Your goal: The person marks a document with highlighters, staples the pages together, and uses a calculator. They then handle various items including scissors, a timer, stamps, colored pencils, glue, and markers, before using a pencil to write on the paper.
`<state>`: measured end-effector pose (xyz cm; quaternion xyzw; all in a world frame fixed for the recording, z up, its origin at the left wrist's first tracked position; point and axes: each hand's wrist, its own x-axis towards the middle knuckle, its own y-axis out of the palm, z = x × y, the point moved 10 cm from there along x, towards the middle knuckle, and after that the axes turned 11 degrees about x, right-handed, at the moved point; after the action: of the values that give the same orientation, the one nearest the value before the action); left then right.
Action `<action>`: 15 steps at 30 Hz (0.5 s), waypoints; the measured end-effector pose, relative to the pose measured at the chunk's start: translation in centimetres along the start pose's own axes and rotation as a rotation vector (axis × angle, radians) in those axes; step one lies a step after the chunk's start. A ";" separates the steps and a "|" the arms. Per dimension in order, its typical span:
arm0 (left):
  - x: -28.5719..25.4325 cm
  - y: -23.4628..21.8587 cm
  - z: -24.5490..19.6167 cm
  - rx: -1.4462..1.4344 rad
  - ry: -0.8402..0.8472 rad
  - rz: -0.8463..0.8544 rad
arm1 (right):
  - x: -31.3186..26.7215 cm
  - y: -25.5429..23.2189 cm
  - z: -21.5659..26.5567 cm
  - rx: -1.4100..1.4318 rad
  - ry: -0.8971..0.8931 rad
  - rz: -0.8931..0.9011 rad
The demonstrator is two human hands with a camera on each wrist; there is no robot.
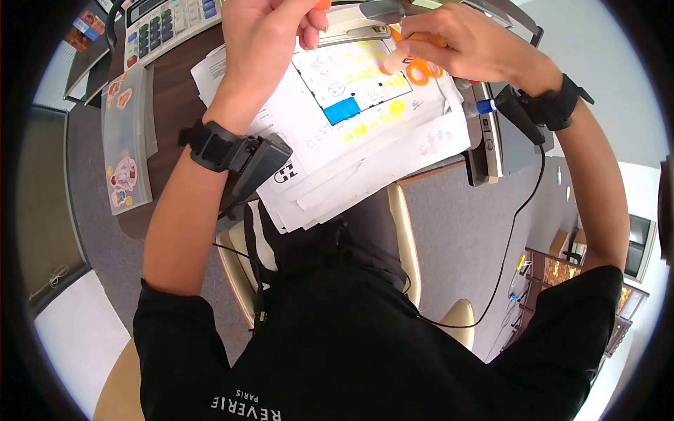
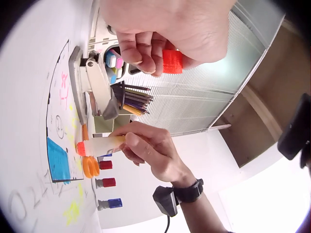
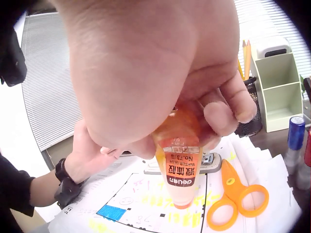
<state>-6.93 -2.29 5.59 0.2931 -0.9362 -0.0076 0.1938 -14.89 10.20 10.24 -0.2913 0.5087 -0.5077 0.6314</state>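
My right hand (image 1: 470, 45) grips a clear bottle of liquid glue (image 3: 181, 160) with an orange label. The bottle is upside down, its orange tip (image 2: 80, 148) right at the printed plan sheet (image 1: 358, 105). Yellow marks and a blue-coloured rectangle (image 1: 342, 111) show on that sheet. In the left wrist view, my left hand (image 2: 167, 26) pinches an orange-red cap (image 2: 172, 61) above the papers, apart from the bottle. Orange-handled scissors (image 3: 238, 194) lie beside the bottle. A pale stapler (image 2: 97, 82) lies along the sheet's far side.
A calculator (image 1: 172, 31) is at the far left, near a stickered clear folder (image 1: 126, 140). Capped markers (image 2: 109, 203) stand at the right edge. Behind are a mesh pencil holder (image 3: 250, 107) and a pale green organizer (image 3: 279, 92). A cable (image 1: 516, 217) hangs from the right wrist camera.
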 end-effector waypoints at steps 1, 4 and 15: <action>0.0 0.2 -0.4 -0.003 0.009 0.009 | 0.1 -0.1 -0.2 0.022 -0.019 -0.034; -0.1 0.3 -0.6 -0.011 0.025 0.023 | 0.0 -0.2 -0.7 0.082 -0.002 -0.054; 0.3 0.2 -0.9 -0.003 0.032 0.036 | -0.4 0.6 -2.6 0.041 0.086 -0.071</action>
<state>-6.91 -2.17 6.55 0.2760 -0.9380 -0.0009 0.2095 -17.11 11.19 9.04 -0.2741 0.5142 -0.5519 0.5965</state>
